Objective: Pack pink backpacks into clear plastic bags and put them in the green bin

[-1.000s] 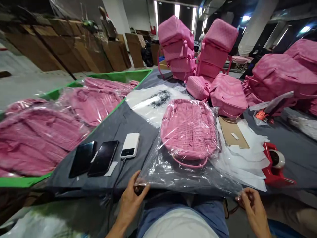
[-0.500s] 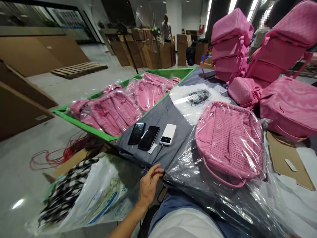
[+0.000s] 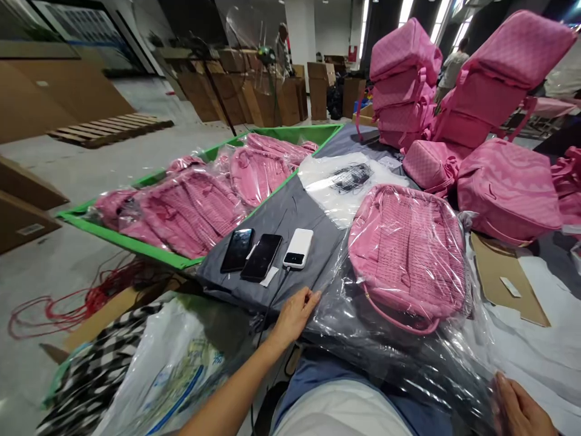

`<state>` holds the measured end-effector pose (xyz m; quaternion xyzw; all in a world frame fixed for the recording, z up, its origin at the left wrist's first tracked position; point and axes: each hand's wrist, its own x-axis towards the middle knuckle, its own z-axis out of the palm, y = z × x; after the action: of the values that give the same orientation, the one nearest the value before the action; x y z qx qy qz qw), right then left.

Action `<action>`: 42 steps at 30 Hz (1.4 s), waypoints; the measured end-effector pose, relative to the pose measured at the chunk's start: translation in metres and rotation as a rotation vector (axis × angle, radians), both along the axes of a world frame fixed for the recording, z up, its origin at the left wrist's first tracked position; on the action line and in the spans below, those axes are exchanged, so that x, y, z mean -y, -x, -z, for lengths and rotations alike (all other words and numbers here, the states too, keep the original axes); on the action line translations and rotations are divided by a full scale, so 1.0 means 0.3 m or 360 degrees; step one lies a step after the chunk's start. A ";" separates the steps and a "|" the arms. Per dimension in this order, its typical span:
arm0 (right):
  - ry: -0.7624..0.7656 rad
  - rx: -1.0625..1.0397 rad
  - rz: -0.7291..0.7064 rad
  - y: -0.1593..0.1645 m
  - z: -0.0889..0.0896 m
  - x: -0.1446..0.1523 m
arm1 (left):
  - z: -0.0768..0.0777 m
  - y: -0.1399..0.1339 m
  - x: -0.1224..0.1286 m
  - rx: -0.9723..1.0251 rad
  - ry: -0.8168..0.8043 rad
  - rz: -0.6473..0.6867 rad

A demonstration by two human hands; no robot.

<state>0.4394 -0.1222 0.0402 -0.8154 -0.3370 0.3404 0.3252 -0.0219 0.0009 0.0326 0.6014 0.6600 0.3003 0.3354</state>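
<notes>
A pink quilted backpack (image 3: 408, 254) lies inside a clear plastic bag (image 3: 385, 348) on the grey-covered table (image 3: 313, 206). The bag's loose end stretches toward my body. At its left corner, my left hand (image 3: 295, 313) has its fingers closed on the plastic. My right hand (image 3: 521, 404), partly cut off by the bottom edge, pinches the bag's right corner. Beyond my left hand lie a white power bank (image 3: 298, 248) with a cable and two dark phones, one the nearer phone (image 3: 262, 257), the other the farther phone (image 3: 238, 249).
A green-rimmed bin (image 3: 131, 247) of bagged pink backpacks adjoins the table's left side. Stacked pink bags (image 3: 403, 85) rise at the back right. Cardboard (image 3: 508, 278) lies right of the backpack. A white plastic sack (image 3: 167, 363) stands low at the left. People are in the background.
My right hand has come into view at the lower right, holding the bag's corner. My left hand has moved right, onto the bag's left corner. The view has shifted right.
</notes>
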 end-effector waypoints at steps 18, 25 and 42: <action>-0.0870 0.1305 -0.0300 -0.024 0.046 0.144 | 0.102 0.277 -0.042 -0.0336 -0.0844 0.0568; -0.0712 0.0429 -0.0111 -0.030 0.003 0.113 | 0.077 0.236 -0.050 -0.0064 -0.0668 0.0812; -0.1063 -0.0113 0.0649 0.139 0.038 -0.203 | -0.059 -0.055 -0.230 0.0103 -0.0737 -0.0005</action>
<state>0.3977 -0.0612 0.0288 -0.7025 -0.2489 0.1685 0.6451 -0.0053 0.0699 0.0502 0.6513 0.5634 0.4634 0.2088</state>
